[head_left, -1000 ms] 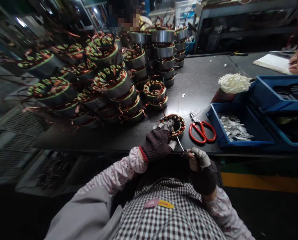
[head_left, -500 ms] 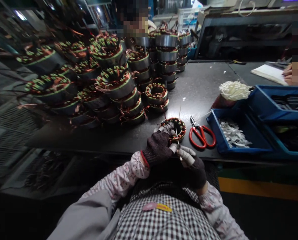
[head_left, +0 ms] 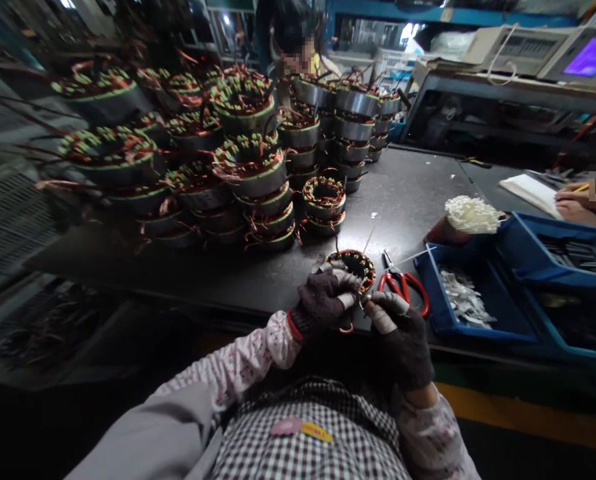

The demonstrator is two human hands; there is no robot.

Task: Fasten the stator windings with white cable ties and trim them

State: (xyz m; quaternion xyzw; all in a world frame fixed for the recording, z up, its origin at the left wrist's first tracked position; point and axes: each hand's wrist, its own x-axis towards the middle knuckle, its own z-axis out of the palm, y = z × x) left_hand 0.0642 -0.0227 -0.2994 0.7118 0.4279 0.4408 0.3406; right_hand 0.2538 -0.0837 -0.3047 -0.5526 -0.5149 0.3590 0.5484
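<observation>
Near the front edge of the dark table lies a wound motor stator [head_left: 365, 265], a ring with copper windings and pale green tips. My left hand [head_left: 323, 297], in a dark glove with taped fingertips, is closed over the stator's left and front rim. Close beside its thumb, my right hand [head_left: 401, 333] pinches at the front of the ring; what its taped fingertips hold is too small to make out. A copper-coloured wire loop [head_left: 347, 328] hangs below the stator. Red-handled scissors [head_left: 421, 293] lie right of the ring, points away from me.
Stacks of similar stators [head_left: 251, 167] fill the left side and back. To the right are a blue bin [head_left: 508, 327] with whitish pieces, a bundle of white sticks or tubes [head_left: 473, 213] and another blue bin [head_left: 518, 230]. Another person's hand [head_left: 573, 207] rests by an open notebook [head_left: 531, 193].
The camera view has tilted up. My right hand has shifted its pinch at the stator's front, and the white strand that stood inside the ring no longer shows there. My left hand stays on the stator.
</observation>
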